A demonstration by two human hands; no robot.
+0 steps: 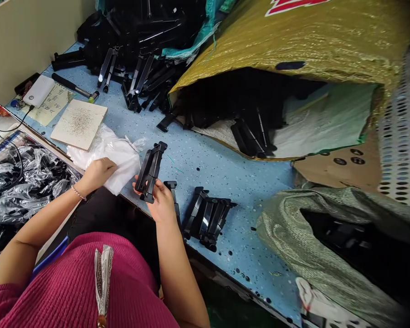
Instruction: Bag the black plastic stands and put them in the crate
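My right hand (pixel 161 200) holds up a black plastic piece (pixel 151 171) that looks like a folding phone stand, its fingers and thumb wrapped round the lower part. Closed at the fingertips, my left hand (pixel 99 174) pinches the edge of a thin plastic bag in a stack of white, see-through bags (pixel 121 161). A square board (pixel 79 124) with brown specks lies on the far part of that stack. Just right of my right hand, several more black stands (pixel 210 216) lie on the blue table near its front edge.
A big heap of black stands (pixel 133 41) lies at the back. An open yellow woven sack (pixel 304 36) with stands inside fills the back right; a grey-green sack (pixel 287 228) sits at right. Bagged pieces (pixel 30 182) fill a container at left. A white power bank (pixel 39 91) has a cable.
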